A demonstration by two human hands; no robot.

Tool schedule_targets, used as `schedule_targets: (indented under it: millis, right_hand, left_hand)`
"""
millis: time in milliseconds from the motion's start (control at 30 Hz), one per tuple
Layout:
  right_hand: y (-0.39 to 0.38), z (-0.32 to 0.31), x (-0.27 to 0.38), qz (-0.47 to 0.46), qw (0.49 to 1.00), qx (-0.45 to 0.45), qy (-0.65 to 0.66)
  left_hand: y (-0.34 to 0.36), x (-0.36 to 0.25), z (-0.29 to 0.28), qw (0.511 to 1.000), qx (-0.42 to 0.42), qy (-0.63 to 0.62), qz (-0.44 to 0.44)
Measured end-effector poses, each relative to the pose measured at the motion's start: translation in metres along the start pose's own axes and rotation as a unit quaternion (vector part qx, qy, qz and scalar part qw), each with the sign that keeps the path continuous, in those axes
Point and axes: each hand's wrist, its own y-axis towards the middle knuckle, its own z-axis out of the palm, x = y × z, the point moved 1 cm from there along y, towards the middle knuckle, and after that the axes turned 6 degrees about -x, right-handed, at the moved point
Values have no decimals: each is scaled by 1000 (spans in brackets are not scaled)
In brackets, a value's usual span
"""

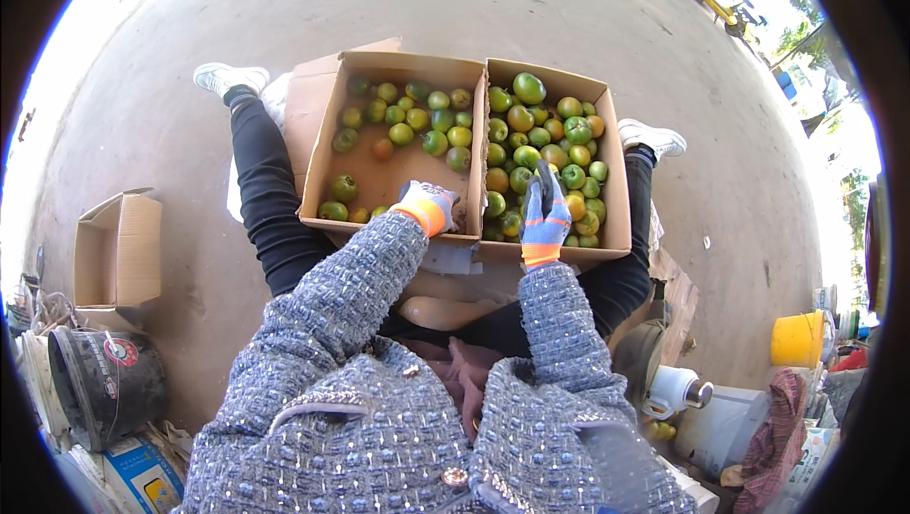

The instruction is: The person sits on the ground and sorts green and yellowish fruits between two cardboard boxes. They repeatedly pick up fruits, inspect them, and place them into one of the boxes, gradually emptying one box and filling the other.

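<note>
Smooth grey floor [455, 2] extends across the upper and middle frame, with a yellow machine [718, 0] at the upper right edge. Two open cardboard boxes stand side by side at center, between the person's outstretched legs. Left box [377, 178]: tomatoes [417, 119], mostly green, are grouped along the upper and right parts of the interior, with several more at the lower left; bare cardboard shows between the groups. Right box [615, 201]: green and orange-tinged tomatoes cover most of the interior. Both hands wear grey-blue gloves with orange cuffs. Left hand [431, 203] is at the lower right corner of the left box; its fingers are mostly hidden, so its grip cannot be determined. Right hand [546, 211] is over the lower middle of the right box, fingers close together and directed toward the top of the frame; whether it grips a tomato cannot be determined. Peripheral items: carton [137, 249] at left, black bucket [106, 386] at lower left, yellow bucket [796, 339] and plaid cloth [775, 438] at lower right.
</note>
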Motion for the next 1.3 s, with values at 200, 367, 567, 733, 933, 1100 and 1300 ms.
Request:
schedule_targets:
  millis: [200,367,567,733,933,1100,1300]
  right_hand:
    - [-3,4,8,-12,998,68,7]
    - [-1,1,29,-99,974,174,-109]
    - [-3,0,46,-233,919,262,-181]
    - [-3,-3,28,-143,968,173,-113]
    - [-6,-1,7,54,997,21,42]
    - [-7,-2,10,111,989,21,95]
    - [-6,-3,16,109,992,48,42]
  left_hand:
    - [27,1,24,999,-8,8,31]
    - [13,11,4,996,-15,-86,-23]
    - [-2,22,6,755,-90,-646,65]
    - [-15,3,-7,760,-166,-618,111]
    - [-37,71,-21,954,-235,-153,-107]
    - [-43,87,-8,973,-14,63,-220]
    - [-24,72,13,986,74,100,-112]
